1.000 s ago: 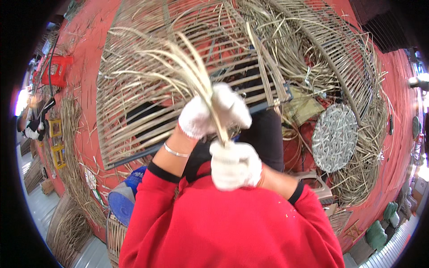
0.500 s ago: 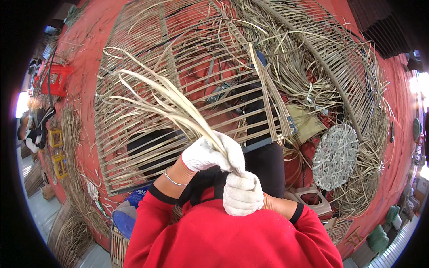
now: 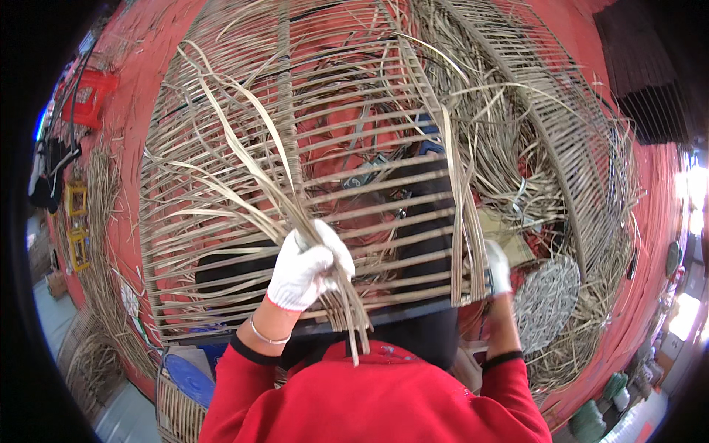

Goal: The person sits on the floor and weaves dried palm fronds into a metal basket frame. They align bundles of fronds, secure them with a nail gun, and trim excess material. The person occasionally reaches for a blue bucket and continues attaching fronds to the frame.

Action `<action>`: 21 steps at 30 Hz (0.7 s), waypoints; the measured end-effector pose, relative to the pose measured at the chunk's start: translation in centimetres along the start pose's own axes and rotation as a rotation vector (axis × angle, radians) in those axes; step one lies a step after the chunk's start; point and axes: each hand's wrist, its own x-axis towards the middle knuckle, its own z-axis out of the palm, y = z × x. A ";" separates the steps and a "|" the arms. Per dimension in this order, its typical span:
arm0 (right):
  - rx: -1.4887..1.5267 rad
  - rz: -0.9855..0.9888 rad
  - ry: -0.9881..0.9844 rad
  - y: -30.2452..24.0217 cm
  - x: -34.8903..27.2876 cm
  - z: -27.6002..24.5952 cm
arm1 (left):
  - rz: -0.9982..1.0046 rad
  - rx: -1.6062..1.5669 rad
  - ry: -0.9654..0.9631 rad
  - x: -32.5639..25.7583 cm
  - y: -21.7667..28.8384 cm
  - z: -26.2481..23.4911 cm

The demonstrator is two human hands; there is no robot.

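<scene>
My left hand, in a white knit glove, is closed round a bundle of long dry plant strips. Their loose ends fan out up and to the left, and the short ends hang below my fist. Under the bundle, a slatted frame wound with the same strips lies across my lap. My right hand, gloved too, is at the frame's right corner, beside a folded bunch of strips on the frame's right edge. Motion blurs it and the frame's corner partly covers its fingers, so its grip does not show.
A large heap of loose strips lies beyond the frame, with another slatted panel over it. A round woven seat is right of my right hand. At left are a red plastic stool, yellow frames and a blue round pad.
My right hand has left the strips' lower ends and moved right to the frame's corner. My left hand has shifted left and slightly down with the bundle, now tilted more upright.
</scene>
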 end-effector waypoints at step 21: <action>0.142 0.322 -0.810 8.4 -12.2 21.1 | -0.002 -0.137 -0.102 4.6 -1.0 0.1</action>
